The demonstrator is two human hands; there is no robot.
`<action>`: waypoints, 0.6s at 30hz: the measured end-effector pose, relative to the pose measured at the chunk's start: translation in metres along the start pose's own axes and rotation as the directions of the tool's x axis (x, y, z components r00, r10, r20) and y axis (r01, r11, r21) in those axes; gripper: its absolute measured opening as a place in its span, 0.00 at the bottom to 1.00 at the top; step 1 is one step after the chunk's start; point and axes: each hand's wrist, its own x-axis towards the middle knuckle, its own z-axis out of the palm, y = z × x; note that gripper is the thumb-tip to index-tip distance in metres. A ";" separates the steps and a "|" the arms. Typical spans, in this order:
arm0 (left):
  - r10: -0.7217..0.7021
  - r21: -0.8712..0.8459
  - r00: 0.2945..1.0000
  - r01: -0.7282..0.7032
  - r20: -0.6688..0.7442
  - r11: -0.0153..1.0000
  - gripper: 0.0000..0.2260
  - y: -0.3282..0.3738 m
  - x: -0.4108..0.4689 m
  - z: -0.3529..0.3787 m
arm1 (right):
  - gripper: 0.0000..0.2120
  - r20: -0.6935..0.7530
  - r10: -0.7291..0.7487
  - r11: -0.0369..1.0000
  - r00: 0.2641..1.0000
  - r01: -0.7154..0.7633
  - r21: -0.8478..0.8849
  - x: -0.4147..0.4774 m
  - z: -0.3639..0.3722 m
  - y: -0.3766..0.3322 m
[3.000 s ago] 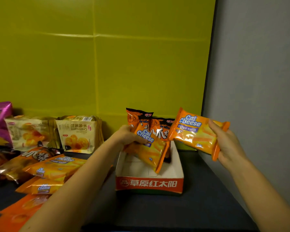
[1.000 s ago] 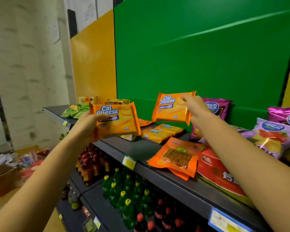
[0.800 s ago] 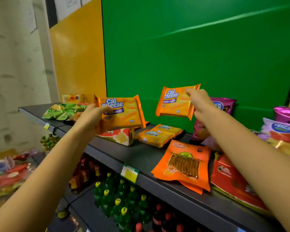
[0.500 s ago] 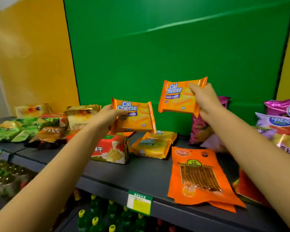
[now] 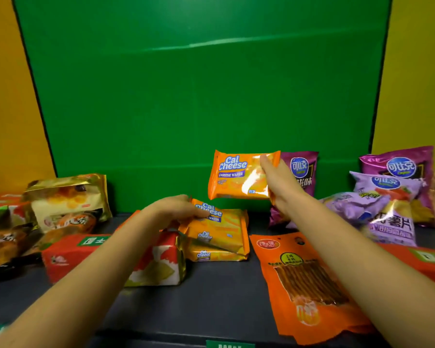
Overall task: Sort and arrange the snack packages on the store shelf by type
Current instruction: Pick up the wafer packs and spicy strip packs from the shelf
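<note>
Green backing board rises behind the dark shelf (image 5: 219, 297), with yellow panels on either side. I see my left hand (image 5: 176, 209) laid on a wafer packet (image 5: 219, 227), pressing it onto the stack of matching packets (image 5: 216, 254) at mid-shelf, just right of a red-and-gold box (image 5: 158, 262). My right hand (image 5: 276, 182) pinches a second wafer packet (image 5: 239, 175) by its right edge, clear of the shelf and above the stack. I judge these packets light and flat, fairly stiff from the wafers inside, with glossy film that could slide, and the contents crack if squeezed. Gripping by an edge or sealed end looks safest. Purple chip bags (image 5: 384, 199) lie far right; an orange pouch of sticks (image 5: 307, 285) lies near right.
</note>
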 end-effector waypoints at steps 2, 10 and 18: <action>0.010 0.246 1.000 -0.003 -0.029 0.969 0.12 -0.001 0.004 -0.002 | 0.15 0.011 0.068 0.997 0.998 -0.068 0.023 0.005 0.006 0.009; 0.009 0.517 0.998 -0.039 0.062 0.855 0.22 0.002 0.004 0.005 | 0.09 0.038 0.351 0.936 0.936 -0.351 -0.005 0.023 0.026 0.034; -0.020 0.612 0.999 -0.007 0.037 0.791 0.25 0.002 0.005 0.006 | 0.04 0.062 0.409 0.905 0.911 -0.396 -0.155 0.034 0.032 0.062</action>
